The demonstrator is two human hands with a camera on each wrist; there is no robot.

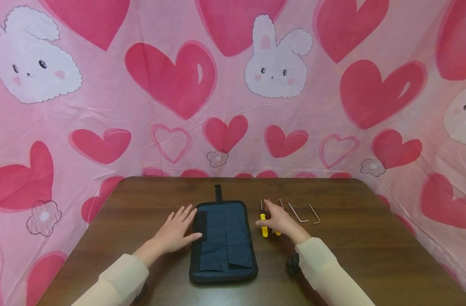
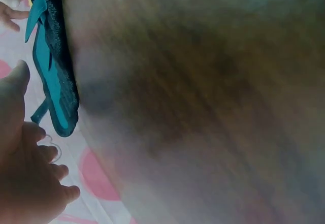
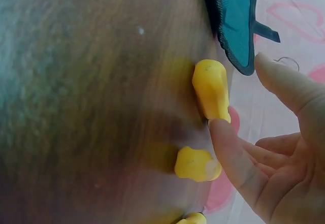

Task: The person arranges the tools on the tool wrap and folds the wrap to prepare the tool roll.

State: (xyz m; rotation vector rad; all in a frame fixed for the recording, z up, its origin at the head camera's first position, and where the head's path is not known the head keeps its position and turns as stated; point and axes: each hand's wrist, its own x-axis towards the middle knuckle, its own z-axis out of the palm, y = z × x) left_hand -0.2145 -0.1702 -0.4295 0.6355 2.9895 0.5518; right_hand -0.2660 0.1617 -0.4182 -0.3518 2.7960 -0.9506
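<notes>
A dark blue fabric tool pouch (image 1: 214,229) with black edging lies unfolded on the table, its pockets facing up. At its left edge is my left hand (image 1: 173,231), fingers straight, the thumb reaching to the pouch's border. My right hand (image 1: 280,219) hovers over yellow-handled screwdrivers (image 1: 264,227) to the right of the pouch, thumb and fingers apart. In the right wrist view a fingertip is close to one yellow handle (image 3: 210,87); whether it touches cannot be told. The hand partly hides the other screwdrivers in the head view.
Two L-shaped hex keys, one nearer (image 1: 298,213) and one farther right (image 1: 314,213), lie beyond my right hand. A black strap (image 1: 218,192) extends from the pouch's far edge. The brown wooden table (image 1: 370,255) ends at a pink heart-patterned cloth (image 1: 233,102).
</notes>
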